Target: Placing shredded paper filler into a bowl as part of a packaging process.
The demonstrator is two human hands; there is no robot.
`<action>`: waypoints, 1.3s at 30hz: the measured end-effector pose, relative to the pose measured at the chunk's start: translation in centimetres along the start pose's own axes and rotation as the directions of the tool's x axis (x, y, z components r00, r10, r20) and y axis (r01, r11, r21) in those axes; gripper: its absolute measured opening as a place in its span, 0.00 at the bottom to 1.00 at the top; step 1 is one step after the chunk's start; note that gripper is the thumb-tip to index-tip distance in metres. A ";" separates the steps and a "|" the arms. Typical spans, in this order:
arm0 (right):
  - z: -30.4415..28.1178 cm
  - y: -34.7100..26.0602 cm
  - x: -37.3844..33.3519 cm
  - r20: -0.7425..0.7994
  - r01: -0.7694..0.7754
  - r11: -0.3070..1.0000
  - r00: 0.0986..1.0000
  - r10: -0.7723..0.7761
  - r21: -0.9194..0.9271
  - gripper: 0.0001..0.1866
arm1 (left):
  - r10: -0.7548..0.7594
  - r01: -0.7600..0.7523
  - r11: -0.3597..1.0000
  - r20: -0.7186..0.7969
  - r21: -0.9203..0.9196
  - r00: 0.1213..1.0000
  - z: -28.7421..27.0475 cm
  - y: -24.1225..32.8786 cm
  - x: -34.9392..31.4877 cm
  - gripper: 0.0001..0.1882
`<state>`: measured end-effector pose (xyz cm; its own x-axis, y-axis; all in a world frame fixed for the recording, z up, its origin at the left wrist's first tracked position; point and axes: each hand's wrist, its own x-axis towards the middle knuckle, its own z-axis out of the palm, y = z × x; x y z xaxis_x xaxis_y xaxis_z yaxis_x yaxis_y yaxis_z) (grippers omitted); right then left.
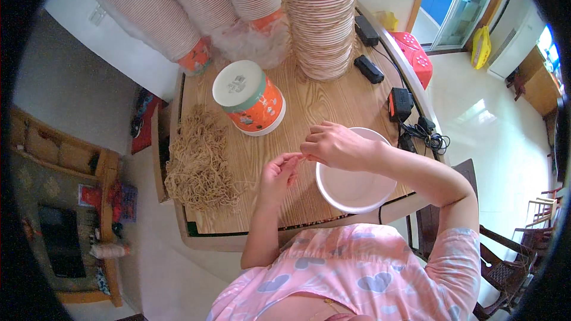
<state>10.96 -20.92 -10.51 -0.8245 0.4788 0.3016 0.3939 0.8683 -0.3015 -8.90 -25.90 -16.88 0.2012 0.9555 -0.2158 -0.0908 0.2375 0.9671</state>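
Note:
My left hand (278,177) and my right hand (336,145) meet at the left rim of an open white paper tub (357,193). Both hands are closed, their fingertips pinched together; what lies between them is too small to make out. My right wrist crosses over the tub's mouth and hides part of it. Left of my hands lies a loose heap of tan cords (201,163). Beyond them an orange and green printed paper tub (259,112) stands upside down, its pale base upward.
A tall stack of tubs with tan cords (318,24) stands at the back of the wooden table (303,116). Several plastic-wrapped tub stacks (151,15) lean at the far left. Black adapters (401,104) and coiled cables (437,141) lie along the right edge, near a red stool (413,59).

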 end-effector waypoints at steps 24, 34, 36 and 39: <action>1.9 0.1 -1.8 -0.177 -0.150 0.961 0.965 0.193 0.232 0.06 | -0.037 0.039 0.996 0.019 -0.084 0.999 0.4 0.3 0.2 0.08; 1.8 0.1 -1.9 -0.196 -0.112 0.970 0.968 0.155 0.215 0.05 | -0.065 0.065 0.998 -0.016 -0.003 0.998 0.0 -0.3 0.6 0.11; 1.7 0.1 -2.0 -0.202 -0.117 0.978 0.967 0.152 0.174 0.05 | -0.024 0.024 0.999 -0.016 -0.033 1.000 0.2 -0.1 0.6 0.10; 1.7 0.1 -2.0 -0.216 -0.136 0.983 0.963 0.161 0.126 0.07 | 0.015 -0.017 0.999 -0.035 -0.051 0.999 0.3 0.2 0.6 0.08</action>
<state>11.95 -22.06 -12.69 -0.6433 0.6287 0.4370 0.4477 0.7719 -0.4514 -8.48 -25.33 -16.73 0.1653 0.9646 -0.2054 -0.1434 0.2296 0.9627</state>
